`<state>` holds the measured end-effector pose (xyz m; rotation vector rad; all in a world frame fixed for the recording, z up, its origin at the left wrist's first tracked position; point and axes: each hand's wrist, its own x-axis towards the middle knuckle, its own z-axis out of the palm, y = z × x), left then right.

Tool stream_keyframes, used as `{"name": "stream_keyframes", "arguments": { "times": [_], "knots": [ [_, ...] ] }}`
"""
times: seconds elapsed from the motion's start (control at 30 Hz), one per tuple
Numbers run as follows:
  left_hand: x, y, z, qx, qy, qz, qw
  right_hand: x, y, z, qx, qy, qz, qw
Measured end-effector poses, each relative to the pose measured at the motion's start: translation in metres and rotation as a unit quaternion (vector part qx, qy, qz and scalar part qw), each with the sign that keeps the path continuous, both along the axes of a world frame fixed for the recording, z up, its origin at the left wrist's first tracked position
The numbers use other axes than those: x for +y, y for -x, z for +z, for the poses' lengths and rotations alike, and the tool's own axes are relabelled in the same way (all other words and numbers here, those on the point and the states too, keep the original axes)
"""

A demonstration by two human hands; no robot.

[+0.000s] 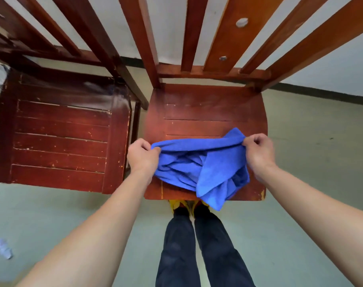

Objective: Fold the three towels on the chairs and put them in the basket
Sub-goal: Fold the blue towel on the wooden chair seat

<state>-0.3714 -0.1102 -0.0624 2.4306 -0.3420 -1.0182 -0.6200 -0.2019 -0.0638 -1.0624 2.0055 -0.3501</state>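
A crumpled blue towel (199,164) lies on the front part of the right wooden chair's seat (199,112), one end hanging over the front edge. My left hand (142,155) pinches the towel's upper left corner. My right hand (258,150) pinches the upper right corner, and the top edge is stretched between the two hands. No basket and no other towel shows in this view.
A second, darker wooden chair (60,137) stands close on the left with a bare seat. Both chair backs rise toward a white wall. My legs and shoes are just under the right chair's front edge. A crushed plastic bottle (3,248) lies on the floor at lower left.
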Motion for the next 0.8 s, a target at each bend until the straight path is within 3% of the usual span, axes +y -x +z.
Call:
{"name": "stream_keyframes", "arguments": {
  "times": [0.13, 0.23, 0.3, 0.37, 0.43, 0.5, 0.53, 0.57, 0.63, 0.8],
  "knots": [
    [-0.01, -0.012, -0.001, -0.033, 0.023, -0.052, 0.998, -0.022, -0.002, 0.0, -0.019, 0.044, -0.035, 0.998],
    [0.002, -0.005, -0.009, 0.147, -0.054, -0.116, 0.981, -0.021, 0.003, -0.007, -0.097, -0.095, -0.102, 0.986],
    [0.013, 0.008, -0.007, 0.295, -0.143, -0.185, 0.927, -0.014, 0.004, -0.007, -0.159, -0.238, -0.12, 0.951],
    [0.02, 0.017, -0.01, 0.348, -0.189, -0.212, 0.893, -0.006, 0.003, -0.008, -0.186, -0.306, -0.099, 0.928],
    [0.02, 0.018, -0.021, 0.276, -0.177, -0.166, 0.93, -0.001, 0.002, -0.01, -0.209, -0.302, -0.114, 0.923],
    [0.012, 0.012, -0.03, 0.083, -0.13, -0.146, 0.977, -0.002, 0.003, -0.01, -0.227, -0.253, -0.172, 0.925],
    [0.007, 0.008, -0.033, 0.006, -0.112, -0.165, 0.98, -0.004, 0.007, -0.01, -0.243, -0.225, -0.203, 0.922],
    [-0.001, 0.006, -0.033, -0.036, -0.095, -0.201, 0.974, -0.007, 0.011, -0.01, -0.264, -0.2, -0.23, 0.915],
    [-0.017, 0.006, -0.035, -0.042, -0.069, -0.29, 0.954, -0.014, 0.021, -0.009, -0.312, -0.187, -0.256, 0.896],
    [-0.034, 0.033, -0.036, -0.012, -0.107, -0.445, 0.889, -0.03, 0.029, 0.007, -0.399, -0.269, -0.169, 0.86]
  ]
}}
